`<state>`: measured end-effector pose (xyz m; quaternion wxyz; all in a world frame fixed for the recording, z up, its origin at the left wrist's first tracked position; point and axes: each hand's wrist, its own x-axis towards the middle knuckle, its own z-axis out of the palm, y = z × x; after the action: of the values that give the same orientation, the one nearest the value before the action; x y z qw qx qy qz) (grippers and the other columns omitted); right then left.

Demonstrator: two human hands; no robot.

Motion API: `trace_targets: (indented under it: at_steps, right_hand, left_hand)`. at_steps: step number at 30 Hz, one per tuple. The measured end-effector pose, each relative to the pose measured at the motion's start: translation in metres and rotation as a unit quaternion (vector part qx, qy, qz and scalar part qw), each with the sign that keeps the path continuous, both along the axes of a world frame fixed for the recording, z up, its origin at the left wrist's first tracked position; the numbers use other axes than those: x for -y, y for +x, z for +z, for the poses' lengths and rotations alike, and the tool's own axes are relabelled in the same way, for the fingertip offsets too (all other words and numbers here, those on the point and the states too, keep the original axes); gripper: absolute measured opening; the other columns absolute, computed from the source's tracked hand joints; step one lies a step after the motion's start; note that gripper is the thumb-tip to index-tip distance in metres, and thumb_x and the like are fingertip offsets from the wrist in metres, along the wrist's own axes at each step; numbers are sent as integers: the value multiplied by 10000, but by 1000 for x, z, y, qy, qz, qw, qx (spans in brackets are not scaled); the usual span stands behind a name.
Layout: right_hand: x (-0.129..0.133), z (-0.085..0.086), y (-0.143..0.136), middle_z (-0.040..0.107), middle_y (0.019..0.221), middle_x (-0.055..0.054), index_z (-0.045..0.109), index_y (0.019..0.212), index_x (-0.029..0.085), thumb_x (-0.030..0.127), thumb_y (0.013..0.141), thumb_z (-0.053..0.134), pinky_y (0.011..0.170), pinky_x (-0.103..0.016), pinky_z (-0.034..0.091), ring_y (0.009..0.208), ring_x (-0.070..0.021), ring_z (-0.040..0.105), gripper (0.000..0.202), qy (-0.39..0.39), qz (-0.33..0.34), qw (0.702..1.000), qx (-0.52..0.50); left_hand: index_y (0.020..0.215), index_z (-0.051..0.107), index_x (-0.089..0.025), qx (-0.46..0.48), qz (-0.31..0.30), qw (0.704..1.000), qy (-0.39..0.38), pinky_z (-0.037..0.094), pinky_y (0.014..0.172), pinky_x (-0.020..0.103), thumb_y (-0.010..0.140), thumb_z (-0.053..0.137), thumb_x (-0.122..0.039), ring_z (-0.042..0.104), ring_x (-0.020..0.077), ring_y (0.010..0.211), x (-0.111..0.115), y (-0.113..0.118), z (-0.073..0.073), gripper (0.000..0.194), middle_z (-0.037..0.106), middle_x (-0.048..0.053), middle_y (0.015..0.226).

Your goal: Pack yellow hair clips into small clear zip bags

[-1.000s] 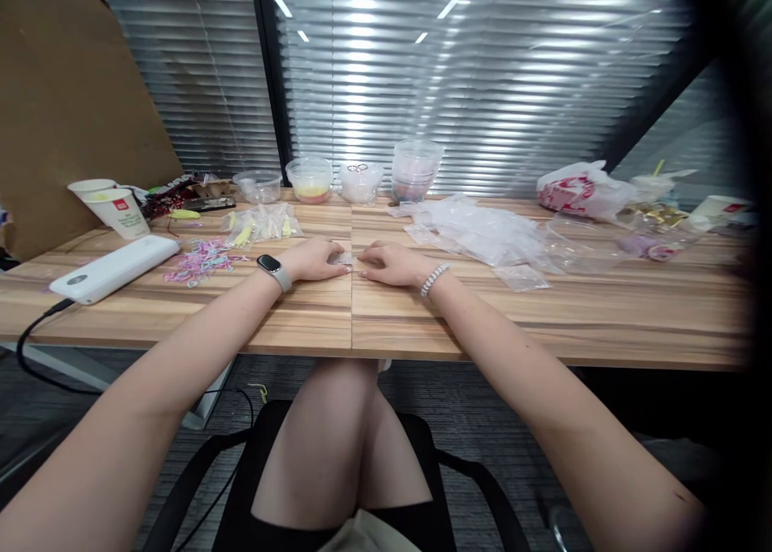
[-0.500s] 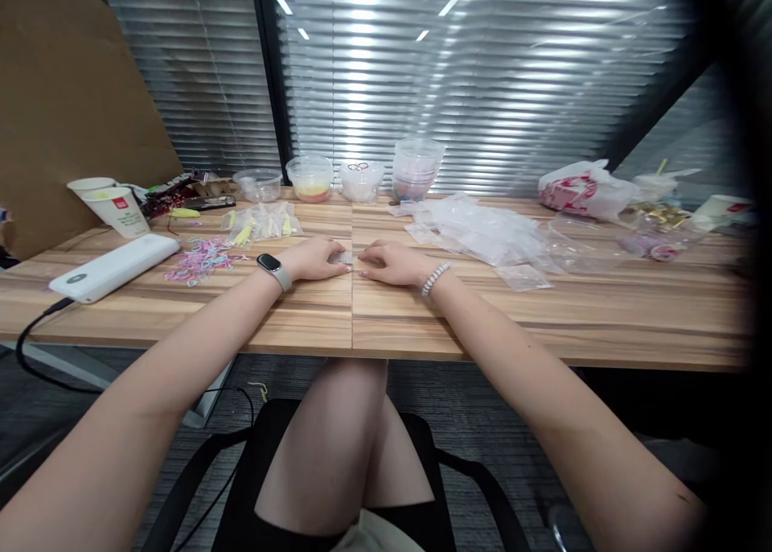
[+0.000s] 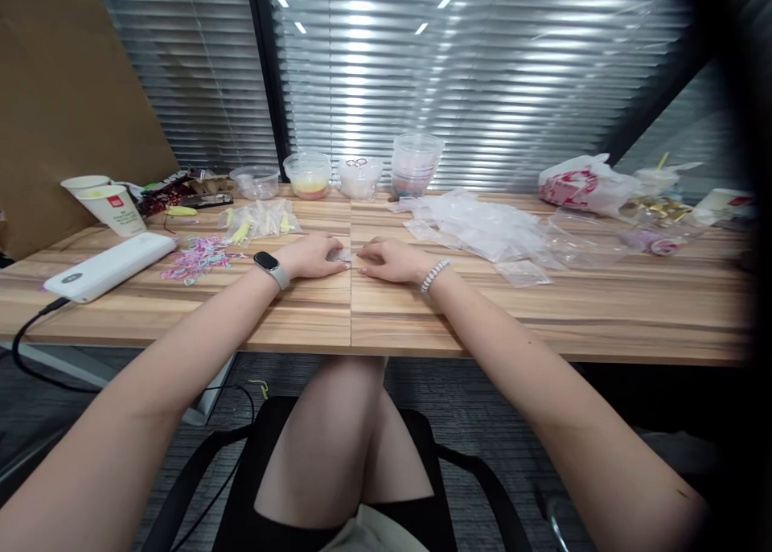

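Observation:
A small clear plastic bag (image 3: 343,255) lies at the seam of the wooden table. The thumb and fingers of my left hand (image 3: 310,256) are around its left side and hold it flat. My right hand (image 3: 391,261) rests just right of the bag, fingers bent and a gap between thumb and forefinger. Nothing shows in it. To the left is a pile of pink, blue and purple small pieces (image 3: 199,258). Behind it lie filled clear bags (image 3: 260,220) with yellow contents. A heap of flat clear bags (image 3: 482,226) spreads to the right.
Clear tubs stand along the back, one with yellow and red contents (image 3: 309,175), one with scissors (image 3: 355,163) on top, and a tall stack (image 3: 416,166). A white power bank (image 3: 112,267) and paper cups (image 3: 117,210) are left. A red-and-white plastic bag (image 3: 585,186) sits back right.
The view has shifted very slightly. Both hands stay in nearly the same place by the small bag.

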<state>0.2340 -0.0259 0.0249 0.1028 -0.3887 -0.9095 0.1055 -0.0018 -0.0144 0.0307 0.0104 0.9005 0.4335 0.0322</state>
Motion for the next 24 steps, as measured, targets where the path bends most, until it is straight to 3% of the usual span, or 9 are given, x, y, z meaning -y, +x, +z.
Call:
trace_targets:
  at_steps: [5, 12, 18, 24]
  right_hand:
    - [0, 0, -2, 650, 1025, -135, 693, 1035, 140, 484, 931, 554, 785, -296, 412, 867, -226, 583, 385, -1, -10, 1000, 12]
    - [2, 2, 0, 649, 991, -120, 717, 966, 148, 545, 939, 510, 756, -290, 387, 824, -203, 580, 448, 19, -32, 999, -26]
    - [-2, -2, 1, 655, 801, -86, 675, 802, 147, 594, 988, 352, 703, -299, 343, 713, -175, 553, 581, 29, -52, 998, -35]
    - [-6, -6, 1, 646, 744, -68, 676, 813, 140, 673, 989, 217, 683, -291, 358, 671, -164, 554, 725, -22, -86, 993, -81]
  left_hand:
    - [916, 642, -165, 2, 1, 1000, 20, 443, 767, 334, 860, 496, -615, 614, 244, 861, -3, -2, -1, 476, 662, 113, 980]
    - [939, 659, -165, 39, 29, 998, 31, 412, 695, 317, 873, 474, -634, 601, 226, 777, -4, -4, -2, 508, 675, 102, 891]
    - [867, 671, -162, 49, 48, 998, 12, 385, 650, 325, 881, 407, -702, 593, 212, 693, 0, -5, 2, 601, 684, 92, 824]
    - [834, 661, -166, 52, 41, 997, 24, 369, 618, 324, 895, 413, -669, 588, 204, 668, 1, -5, 3, 564, 685, 85, 804]
